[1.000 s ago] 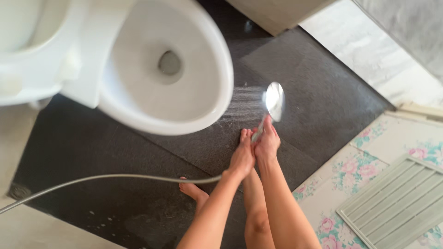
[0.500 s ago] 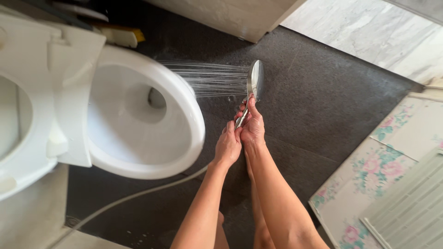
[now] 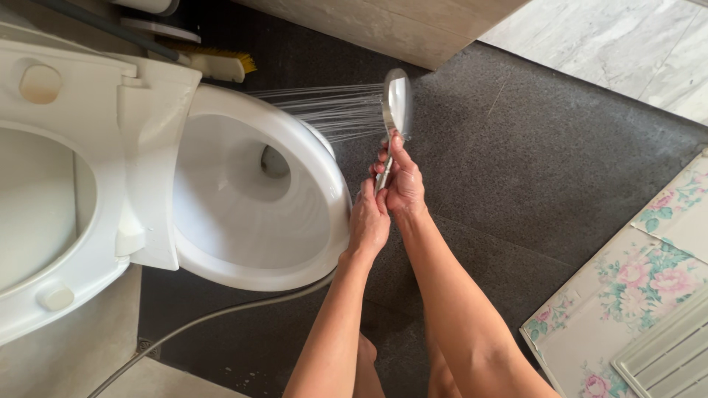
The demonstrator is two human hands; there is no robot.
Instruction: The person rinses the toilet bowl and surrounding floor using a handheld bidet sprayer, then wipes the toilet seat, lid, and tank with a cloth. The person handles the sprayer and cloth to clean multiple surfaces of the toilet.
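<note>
No packages, labels, signs or screens.

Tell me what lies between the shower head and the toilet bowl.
Head view: only water jets spray from the shower head toward the toilet bowl, above dark floor.

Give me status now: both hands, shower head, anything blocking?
Left hand and right hand both grip shower head handle. Spray hits toilet bowl rim. Nothing between.

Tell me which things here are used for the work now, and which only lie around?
In use: chrome hand shower head, grey hose, white ceramic toilet bowl, left hand, right hand.
Lying about: yellow-bristled brush, floral mat, white slatted grate.
</note>
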